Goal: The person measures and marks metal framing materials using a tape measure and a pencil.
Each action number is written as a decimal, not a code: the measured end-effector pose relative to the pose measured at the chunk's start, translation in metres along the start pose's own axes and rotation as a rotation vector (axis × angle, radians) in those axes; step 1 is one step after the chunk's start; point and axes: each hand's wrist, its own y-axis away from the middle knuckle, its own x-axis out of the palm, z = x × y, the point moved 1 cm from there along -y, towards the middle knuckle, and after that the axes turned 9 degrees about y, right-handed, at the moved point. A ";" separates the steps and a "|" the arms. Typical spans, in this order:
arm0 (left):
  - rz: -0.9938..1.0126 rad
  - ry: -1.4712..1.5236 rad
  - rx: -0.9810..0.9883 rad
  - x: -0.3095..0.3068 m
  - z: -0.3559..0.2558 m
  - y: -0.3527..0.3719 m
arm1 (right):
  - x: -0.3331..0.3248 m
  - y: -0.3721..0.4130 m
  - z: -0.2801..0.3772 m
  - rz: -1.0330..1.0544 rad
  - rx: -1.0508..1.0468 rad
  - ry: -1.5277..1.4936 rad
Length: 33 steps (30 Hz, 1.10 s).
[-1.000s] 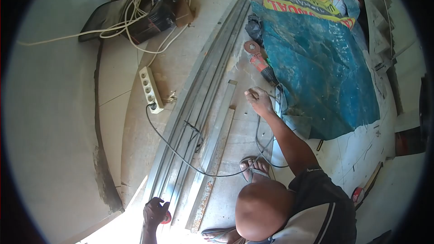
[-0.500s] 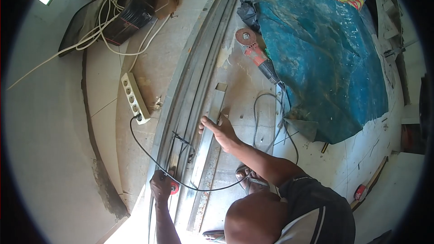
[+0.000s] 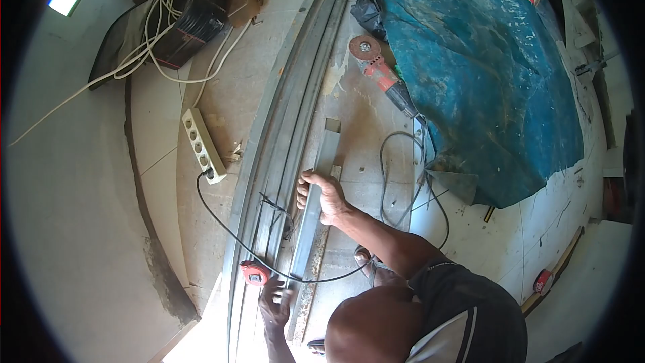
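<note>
My right hand (image 3: 326, 196) is closed around a square metal tube (image 3: 327, 148), with the fingers wrapped over its left side. The tube's hollow end points up the view. Lower down, my left hand (image 3: 274, 306) is beside the tube's lower part, fingers apart and slightly blurred. Just above it, a red tape measure (image 3: 254, 273) lies on the long metal profiles (image 3: 285, 121). A black power cord (image 3: 336, 280) crosses over the profiles and the tube. Alongside the tube's right side lies a rusty, speckled metal strip (image 3: 310, 282).
An angle grinder (image 3: 377, 70) lies beside a blue tarp (image 3: 480, 87). To the left are a white power strip (image 3: 203, 146) and a black container (image 3: 199, 23) draped with coiled cable. My head and shoulder fill the lower right, near a red roll (image 3: 542, 281).
My left hand has left the tape measure and moved right and down toward the tube. The tape measure now lies uncovered. My right hand has closed around the tube.
</note>
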 end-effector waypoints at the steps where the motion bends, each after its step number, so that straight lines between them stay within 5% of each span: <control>1: 0.045 0.006 0.005 0.000 0.001 0.010 | -0.004 0.001 0.000 0.113 -0.001 -0.042; 5: 0.342 -0.151 -0.511 -0.012 0.031 0.045 | -0.020 0.003 0.007 0.525 -0.018 -0.148; 7: 0.309 -0.164 -0.448 -0.010 0.042 0.055 | -0.024 0.007 0.011 0.569 -0.010 -0.161; 9: 0.217 -0.427 -0.441 -0.003 0.035 0.060 | -0.020 0.013 0.013 0.511 -0.021 -0.199; 23: 0.082 -0.436 -0.421 0.010 0.042 0.069 | -0.002 0.070 -0.039 -0.116 0.002 0.074; 28: -0.178 -0.491 -0.280 0.038 0.028 0.080 | 0.010 0.089 -0.044 -0.235 0.105 0.071; 33: -0.225 -0.512 -0.294 0.074 0.013 0.080 | 0.009 0.098 -0.030 -0.391 -0.071 0.250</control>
